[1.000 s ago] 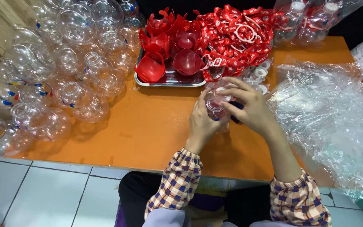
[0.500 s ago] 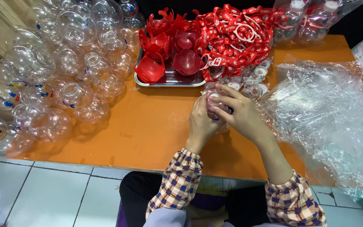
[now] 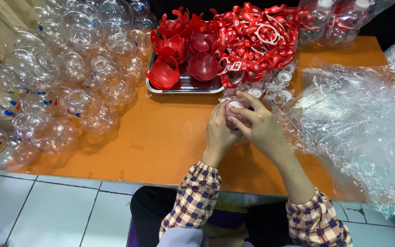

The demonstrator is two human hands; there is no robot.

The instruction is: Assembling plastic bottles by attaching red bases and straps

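Hands, left and right, clasp clear bottle.

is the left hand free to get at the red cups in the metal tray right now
Probably not at once: the left hand is wrapped around a small clear bottle with the right hand. The red cups lie unobstructed just beyond.

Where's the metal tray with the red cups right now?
Head view, top centre: the metal tray sits on the orange table, between clear bottles and red straps.

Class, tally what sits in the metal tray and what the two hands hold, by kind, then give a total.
Red plastic holders in the metal tray: 5
Clear bottle held by left hand and right hand: 1
Total: 6
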